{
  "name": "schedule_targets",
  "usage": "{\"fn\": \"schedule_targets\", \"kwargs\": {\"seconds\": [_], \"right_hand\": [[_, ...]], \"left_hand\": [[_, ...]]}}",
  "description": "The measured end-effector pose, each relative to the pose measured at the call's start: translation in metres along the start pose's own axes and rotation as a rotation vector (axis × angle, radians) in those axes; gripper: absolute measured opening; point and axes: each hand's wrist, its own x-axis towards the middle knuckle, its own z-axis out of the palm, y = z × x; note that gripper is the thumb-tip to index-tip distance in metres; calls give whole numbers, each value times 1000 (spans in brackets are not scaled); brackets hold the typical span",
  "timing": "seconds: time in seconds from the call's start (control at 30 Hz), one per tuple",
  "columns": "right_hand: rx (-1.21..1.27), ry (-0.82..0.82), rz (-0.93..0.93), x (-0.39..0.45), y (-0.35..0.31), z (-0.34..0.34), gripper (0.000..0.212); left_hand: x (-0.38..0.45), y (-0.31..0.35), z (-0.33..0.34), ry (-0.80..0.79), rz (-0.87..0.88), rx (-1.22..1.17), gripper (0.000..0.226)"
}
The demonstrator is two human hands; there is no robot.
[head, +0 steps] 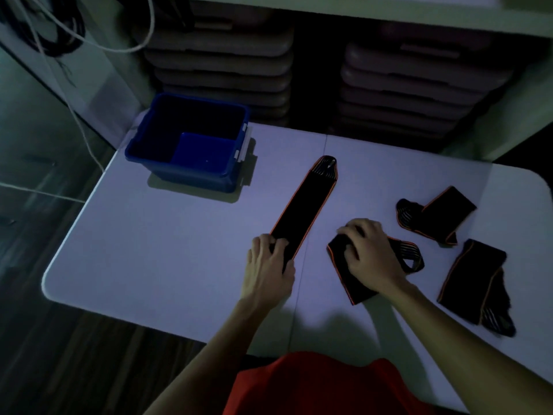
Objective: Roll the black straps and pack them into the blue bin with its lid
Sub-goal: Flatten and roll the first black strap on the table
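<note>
A long black strap with orange edging (305,205) lies stretched out flat on the white table (167,253), pointing toward the far side. My left hand (269,268) grips its near end. My right hand (366,250) presses down on a second, folded black strap (347,280) just to the right. Two more folded straps lie farther right, one at the back (446,214) and one nearer (472,283). The open blue bin (149,139) stands at the table's far left corner, with what looks like its blue lid (203,154) leaning inside it.
Stacks of grey trays (221,64) fill shelves behind the table. White cable (74,112) and dark cords hang at the left, over the floor. My red shirt (323,384) is at the table's near edge.
</note>
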Motion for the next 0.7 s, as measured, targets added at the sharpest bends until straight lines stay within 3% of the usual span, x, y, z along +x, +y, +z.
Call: {"fn": "schedule_targets", "kwargs": {"seconds": [0.13,0.27,0.4,0.57,0.7], "right_hand": [[-22,148,288,-25,41,-18,36],[-56,-85,532,-43,80,-18,49],[-94,-309,589,-54,103,-11,56],[62,-274,601,-54,98,-16,45],[174,-226,588,-55,104,-21,52]], "left_hand": [[14,42,12,-133,249,-56,42],[25,89,29,-374,300,-13,61],[28,124,46,-507,272,118,61],[29,152,51,-513,223,353,56],[29,158,55,-515,124,293,51]]}}
